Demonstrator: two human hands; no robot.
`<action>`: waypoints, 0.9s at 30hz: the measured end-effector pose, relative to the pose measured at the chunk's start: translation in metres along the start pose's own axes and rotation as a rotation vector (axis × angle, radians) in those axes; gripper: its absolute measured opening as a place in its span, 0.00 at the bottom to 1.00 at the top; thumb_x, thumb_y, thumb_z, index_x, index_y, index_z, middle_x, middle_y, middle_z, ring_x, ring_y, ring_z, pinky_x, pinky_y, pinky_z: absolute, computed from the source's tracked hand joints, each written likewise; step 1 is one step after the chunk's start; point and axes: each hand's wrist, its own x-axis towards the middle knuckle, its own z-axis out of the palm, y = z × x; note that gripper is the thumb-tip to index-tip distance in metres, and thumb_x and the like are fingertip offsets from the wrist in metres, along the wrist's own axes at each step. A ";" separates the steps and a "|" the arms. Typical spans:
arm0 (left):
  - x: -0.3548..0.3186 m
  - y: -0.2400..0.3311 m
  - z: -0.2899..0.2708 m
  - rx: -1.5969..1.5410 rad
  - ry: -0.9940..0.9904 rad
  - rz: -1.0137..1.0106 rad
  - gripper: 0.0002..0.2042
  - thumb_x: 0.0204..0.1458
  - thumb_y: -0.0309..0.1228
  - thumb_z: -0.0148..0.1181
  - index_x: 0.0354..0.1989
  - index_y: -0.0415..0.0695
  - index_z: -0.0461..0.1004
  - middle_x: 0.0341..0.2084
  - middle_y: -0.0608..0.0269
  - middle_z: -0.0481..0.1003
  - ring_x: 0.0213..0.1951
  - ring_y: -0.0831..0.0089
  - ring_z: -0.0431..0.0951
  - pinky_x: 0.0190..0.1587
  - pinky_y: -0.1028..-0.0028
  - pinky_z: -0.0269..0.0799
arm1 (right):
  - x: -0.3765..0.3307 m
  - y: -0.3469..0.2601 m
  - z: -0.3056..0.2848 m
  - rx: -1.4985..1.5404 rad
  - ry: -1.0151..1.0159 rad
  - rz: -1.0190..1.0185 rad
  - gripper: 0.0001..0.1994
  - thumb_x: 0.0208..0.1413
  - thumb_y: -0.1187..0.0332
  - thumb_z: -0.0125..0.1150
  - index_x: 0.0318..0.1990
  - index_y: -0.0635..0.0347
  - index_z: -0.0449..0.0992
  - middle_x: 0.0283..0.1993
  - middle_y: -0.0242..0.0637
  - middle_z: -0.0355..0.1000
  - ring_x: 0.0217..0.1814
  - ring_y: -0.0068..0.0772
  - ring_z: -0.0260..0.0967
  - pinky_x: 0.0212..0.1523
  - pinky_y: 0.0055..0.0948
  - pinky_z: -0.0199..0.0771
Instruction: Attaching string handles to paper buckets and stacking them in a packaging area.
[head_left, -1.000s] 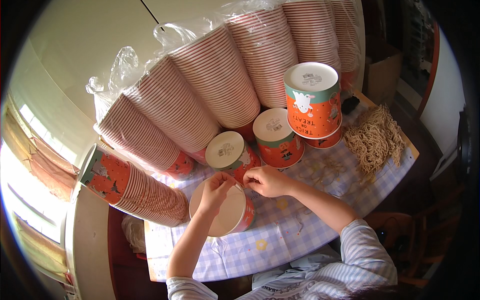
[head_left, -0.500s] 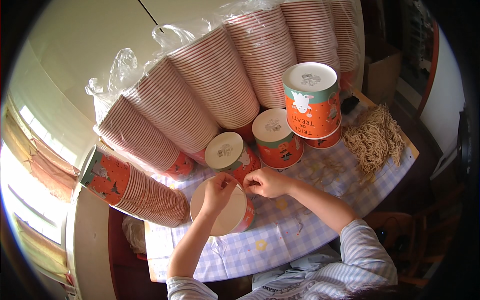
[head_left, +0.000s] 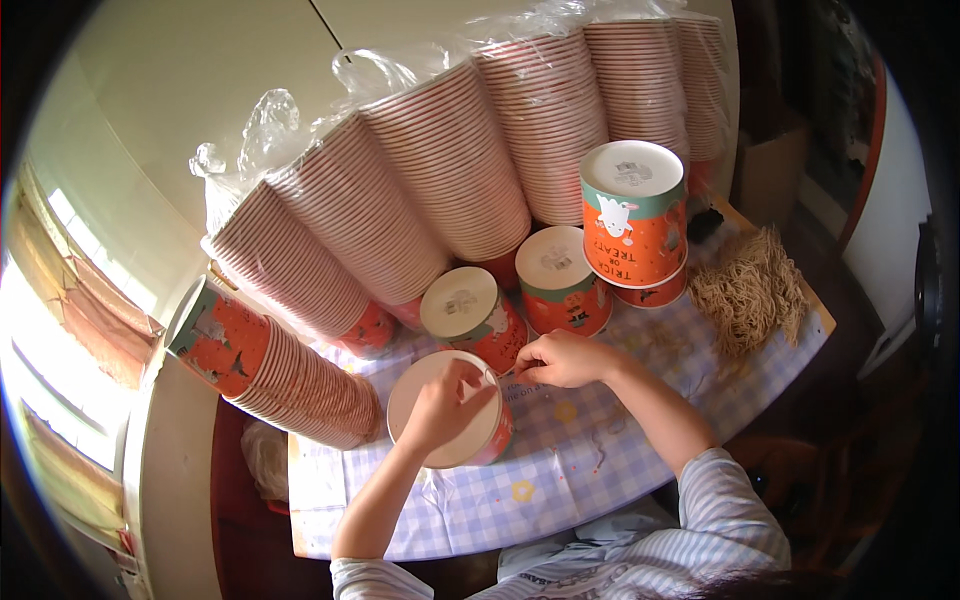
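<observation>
Nearest to me, an upright paper bucket [head_left: 425, 405] with a cream inside and an orange and green outside stands on the table. Over its mouth, my left hand [head_left: 447, 405] reaches to the right-hand rim with bent fingers, thumb and forefinger near the rim. Just outside that rim, my right hand [head_left: 562, 360] is closed in a pinch. Whatever lies between the fingertips is too small to make out. Behind the hands, an upside-down bucket [head_left: 460, 303] and another upside-down bucket [head_left: 553, 262] show their pale bases.
Tall stacks of nested buckets [head_left: 445, 165] in clear plastic line the back. At right, a bucket [head_left: 635, 215] sits upside down atop another. A bundle of beige cords [head_left: 750, 290] lies at the right edge. A leaning bucket stack [head_left: 280, 375] is at left on the checked tablecloth [head_left: 440, 515].
My hands have moved apart: the right has shifted slightly right, away from the rim, and the left has opened out a little. The whole view has shifted slightly.
</observation>
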 end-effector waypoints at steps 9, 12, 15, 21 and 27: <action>-0.064 0.017 -0.018 0.524 -0.022 0.255 0.05 0.37 0.31 0.59 0.22 0.46 0.71 0.21 0.68 0.71 0.30 0.70 0.71 0.34 0.70 0.62 | -0.021 -0.018 0.025 0.008 -0.078 0.124 0.09 0.50 0.64 0.53 0.31 0.61 0.71 0.25 0.34 0.73 0.25 0.27 0.69 0.28 0.27 0.66; -0.086 0.011 -0.029 0.543 0.037 0.236 0.05 0.37 0.29 0.59 0.22 0.46 0.70 0.22 0.68 0.70 0.33 0.70 0.70 0.38 0.69 0.61 | -0.041 -0.016 0.051 0.069 -0.100 0.174 0.09 0.51 0.65 0.53 0.31 0.62 0.71 0.23 0.34 0.72 0.26 0.25 0.70 0.27 0.26 0.67; -0.106 0.005 -0.036 0.540 0.101 0.170 0.05 0.37 0.26 0.59 0.24 0.46 0.70 0.25 0.68 0.71 0.36 0.69 0.69 0.41 0.68 0.60 | -0.063 -0.014 0.088 0.243 -0.086 0.240 0.09 0.51 0.65 0.55 0.31 0.63 0.72 0.22 0.35 0.71 0.25 0.20 0.68 0.25 0.22 0.66; -0.141 -0.007 -0.035 0.544 0.332 0.046 0.10 0.35 0.24 0.62 0.29 0.47 0.73 0.29 0.67 0.71 0.36 0.65 0.69 0.41 0.67 0.61 | -0.094 -0.018 0.173 0.520 0.084 0.189 0.06 0.50 0.69 0.58 0.29 0.62 0.71 0.21 0.27 0.68 0.22 0.13 0.60 0.23 0.17 0.61; -0.174 0.006 0.017 0.054 0.580 -0.164 0.08 0.34 0.20 0.60 0.25 0.41 0.71 0.24 0.59 0.71 0.30 0.61 0.70 0.33 0.69 0.66 | -0.095 -0.032 0.200 0.545 0.184 0.288 0.06 0.48 0.70 0.59 0.28 0.62 0.70 0.17 0.26 0.64 0.17 0.11 0.55 0.18 0.15 0.55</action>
